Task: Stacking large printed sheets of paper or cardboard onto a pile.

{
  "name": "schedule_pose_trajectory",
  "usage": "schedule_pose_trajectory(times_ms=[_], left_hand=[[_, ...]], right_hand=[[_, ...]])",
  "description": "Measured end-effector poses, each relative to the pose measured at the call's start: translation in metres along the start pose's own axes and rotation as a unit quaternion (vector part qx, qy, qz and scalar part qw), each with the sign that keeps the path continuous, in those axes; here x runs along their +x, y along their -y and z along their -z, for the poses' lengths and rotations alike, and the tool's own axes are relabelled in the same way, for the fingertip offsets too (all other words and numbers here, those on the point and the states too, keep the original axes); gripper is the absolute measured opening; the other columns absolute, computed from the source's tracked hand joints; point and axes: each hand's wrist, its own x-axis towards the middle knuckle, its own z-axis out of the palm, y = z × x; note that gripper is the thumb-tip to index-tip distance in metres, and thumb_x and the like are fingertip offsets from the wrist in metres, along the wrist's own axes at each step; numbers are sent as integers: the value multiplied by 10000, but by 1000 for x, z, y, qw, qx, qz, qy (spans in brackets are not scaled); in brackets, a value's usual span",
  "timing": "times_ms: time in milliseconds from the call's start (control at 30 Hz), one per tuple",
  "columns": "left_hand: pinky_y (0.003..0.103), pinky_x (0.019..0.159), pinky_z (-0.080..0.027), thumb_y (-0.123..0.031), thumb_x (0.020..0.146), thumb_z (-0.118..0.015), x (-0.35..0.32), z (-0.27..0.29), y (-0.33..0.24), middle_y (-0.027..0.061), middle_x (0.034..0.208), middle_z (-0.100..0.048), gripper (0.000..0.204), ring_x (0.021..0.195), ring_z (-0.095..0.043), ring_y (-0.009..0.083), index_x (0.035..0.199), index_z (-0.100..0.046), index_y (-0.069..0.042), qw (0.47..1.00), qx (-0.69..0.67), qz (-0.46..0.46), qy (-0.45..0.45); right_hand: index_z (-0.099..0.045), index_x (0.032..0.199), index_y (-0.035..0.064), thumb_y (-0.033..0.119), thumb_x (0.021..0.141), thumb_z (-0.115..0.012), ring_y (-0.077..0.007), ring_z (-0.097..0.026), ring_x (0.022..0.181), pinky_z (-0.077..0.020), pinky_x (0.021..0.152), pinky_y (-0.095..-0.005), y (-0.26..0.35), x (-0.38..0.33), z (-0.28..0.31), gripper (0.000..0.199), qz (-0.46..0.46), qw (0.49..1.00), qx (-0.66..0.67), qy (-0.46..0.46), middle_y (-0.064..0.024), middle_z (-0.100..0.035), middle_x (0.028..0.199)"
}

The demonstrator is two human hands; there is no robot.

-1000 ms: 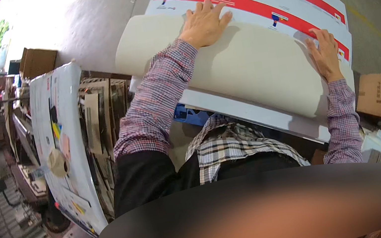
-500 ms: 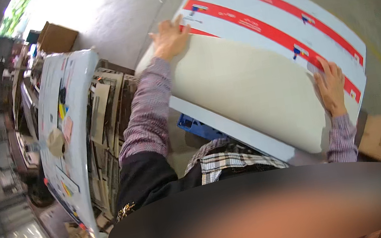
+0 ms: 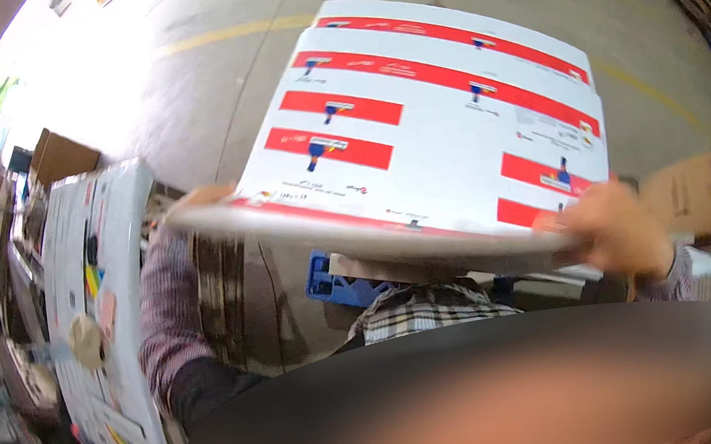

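1. Far left, a tall stack of printed white sheets (image 3: pixel 95 294) stands on edge, curving with the lens, and a brown carton (image 3: pixel 62 156) sits behind it on the concrete floor (image 3: pixel 275 75).
2. In comes the left hand (image 3: pixel 203 198), at the left corner of the big printed cardboard sheet (image 3: pixel 442 123). Only a sliver of the hand shows past the edge, so I cannot tell how far its fingers are curled, though it looks to be bearing that corner.
3. Centre stage is the sheet itself: white with red bands and small blue pictures, held up nearly flat at chest height, near edge toward the person and blurred.
4. Below it, a blue crate (image 3: pixel 337 280) peeks out beside more stacked board.
5. On the right, the right hand (image 3: pixel 619 225) clamps the sheet's near right corner, fingers closed over the edge and thumb side up, though blur hides the detail.
6. Further right, a second brown carton (image 3: pixel 699 193) rests on the floor.
7. My read on doing this well: keep both corners level and the grip wide, so the broad panel does not sag or twist, and keep its near edge clear of the upright stack on the left.
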Motion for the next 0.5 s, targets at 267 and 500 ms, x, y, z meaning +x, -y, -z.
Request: schedule_pose_trajectory(times_ms=[267, 500], left_hand=[[283, 727, -516, -189, 875, -589, -40, -35, -41, 137, 985, -654, 285, 811, -630, 168, 1064, -609, 23, 914, -371, -59, -155], [401, 783, -544, -305, 878, -582, 33, -21, 19, 182, 1146, -561, 492, 996, -595, 261, 1185, -481, 66, 834, -535, 7, -132]], right_hand=[[-633, 1058, 105, -54, 676, -565, -309, -627, 782, -491, 645, -393, 57, -58, -48, 420, -105, 988, -3, -111, -113, -641, 832], [-630, 1153, 142, -132, 622, -532, -343, -575, 963, -480, 808, -395, 102, -70, -127, 605, -195, 967, 3, -164, -145, -589, 1011]])
